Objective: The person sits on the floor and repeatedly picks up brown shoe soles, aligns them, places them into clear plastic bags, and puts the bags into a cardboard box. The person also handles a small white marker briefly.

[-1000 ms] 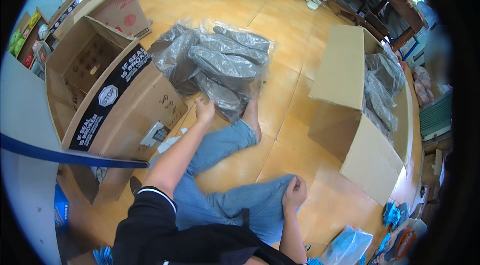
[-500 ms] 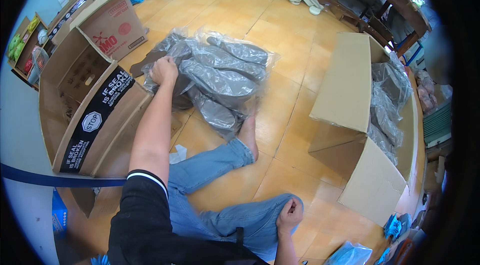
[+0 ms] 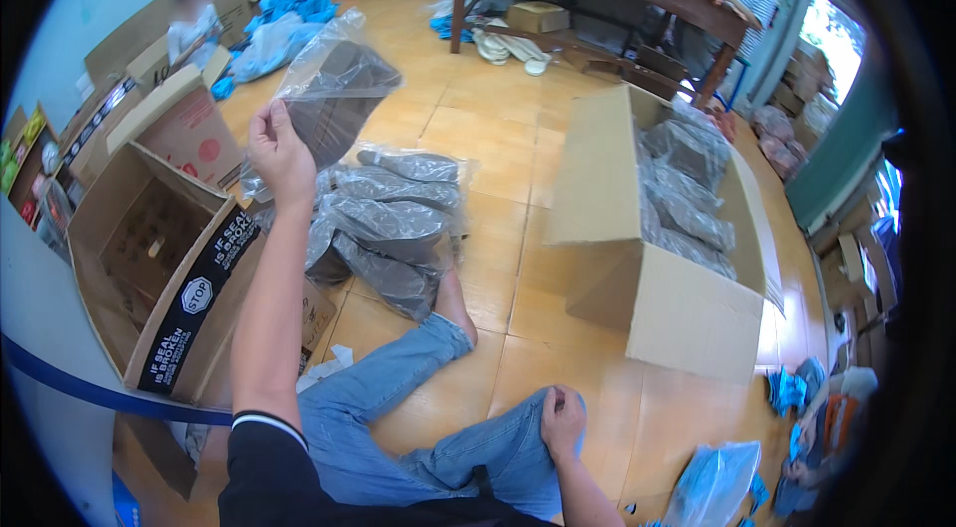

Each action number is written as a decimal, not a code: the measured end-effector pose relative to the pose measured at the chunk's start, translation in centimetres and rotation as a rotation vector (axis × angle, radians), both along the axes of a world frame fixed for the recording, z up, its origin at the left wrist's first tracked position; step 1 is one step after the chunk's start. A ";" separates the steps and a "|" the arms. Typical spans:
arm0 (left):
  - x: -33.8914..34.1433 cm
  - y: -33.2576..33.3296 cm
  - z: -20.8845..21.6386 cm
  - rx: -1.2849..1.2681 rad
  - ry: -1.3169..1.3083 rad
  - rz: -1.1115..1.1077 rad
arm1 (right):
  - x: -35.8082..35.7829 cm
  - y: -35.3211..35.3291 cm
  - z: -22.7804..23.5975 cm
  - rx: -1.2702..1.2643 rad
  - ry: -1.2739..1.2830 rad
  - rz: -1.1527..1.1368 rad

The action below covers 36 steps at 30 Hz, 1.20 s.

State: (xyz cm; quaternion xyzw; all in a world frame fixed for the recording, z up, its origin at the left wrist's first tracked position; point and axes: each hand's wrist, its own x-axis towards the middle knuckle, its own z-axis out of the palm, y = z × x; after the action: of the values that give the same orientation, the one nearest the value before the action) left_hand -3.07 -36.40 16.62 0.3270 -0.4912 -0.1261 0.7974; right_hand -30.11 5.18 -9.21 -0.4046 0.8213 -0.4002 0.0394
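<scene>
My left hand (image 3: 279, 150) is raised, its fingers pinched on the lower left edge of a clear plastic bag (image 3: 337, 104). Inside the bag is a flat, dark grey-brown piece with a rounded outline; its exact kind I cannot make out. Below it on the floor lies a pile of similar bagged dark pieces (image 3: 393, 218), long and rounded, beside my bare foot (image 3: 455, 311). My right hand (image 3: 565, 417) rests on my right knee with its fingers curled in, and nothing shows in it.
An open cardboard box (image 3: 194, 298) with black tape stands close at my left. Another open box (image 3: 687, 313), filled with bagged dark pieces, stands at the right. A blue plastic bag (image 3: 712, 487) lies near my right side. A person (image 3: 192, 34) sits at the far left; another (image 3: 749, 4) is far right.
My left hand has lifted a bagged dark piece up from the left side of the pile. The view has tilted up and turned right. My right hand stays on the knee.
</scene>
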 end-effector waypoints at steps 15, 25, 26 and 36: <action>-5.3 29.9 -11.3 0.562 -0.378 -0.799 | 2.1 0.5 16.5 -0.218 -0.459 0.541; -2.4 32.1 -9.1 0.267 -0.598 -0.779 | 3.6 2.2 16.3 -0.148 -0.390 0.591; -2.3 32.0 -8.9 0.237 -0.606 -0.760 | 3.8 2.2 15.8 -0.141 -0.429 0.569; -1.7 32.1 -8.6 0.155 -0.794 -0.709 | 5.9 4.4 10.9 0.276 -1.546 0.503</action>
State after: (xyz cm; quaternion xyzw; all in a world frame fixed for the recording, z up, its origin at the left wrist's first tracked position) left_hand -4.78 -4.26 8.06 0.2215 -0.8245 -0.2904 0.4322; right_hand -24.24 9.58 1.66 -0.1782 0.4892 -0.4403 0.7315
